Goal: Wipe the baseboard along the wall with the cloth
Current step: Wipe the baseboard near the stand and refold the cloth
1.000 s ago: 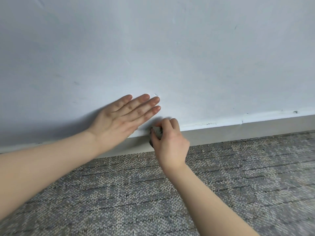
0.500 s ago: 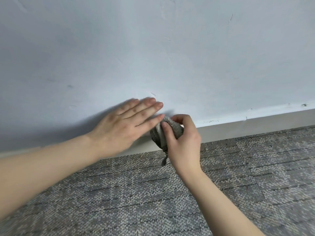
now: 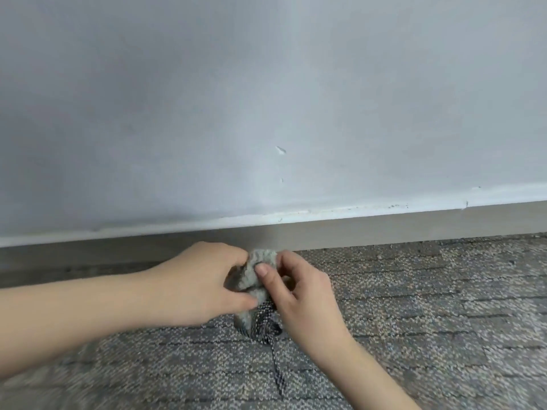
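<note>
Grey cloth [image 3: 260, 270], bunched, hangs just in front of the baseboard [image 3: 384, 229], over the carpet [image 3: 444, 306]; whether it touches the baseboard is unclear. The left hand [image 3: 201, 279] curls round its left side and the right hand [image 3: 299, 291] pinches its right. The baseboard runs left to right beyond both hands, about equally near each. No writing shows.

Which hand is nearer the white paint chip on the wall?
Right. The right hand sits almost straight below the paint chip, gripping the cloth; the left hand grips it too, below and left of the chip.
</note>
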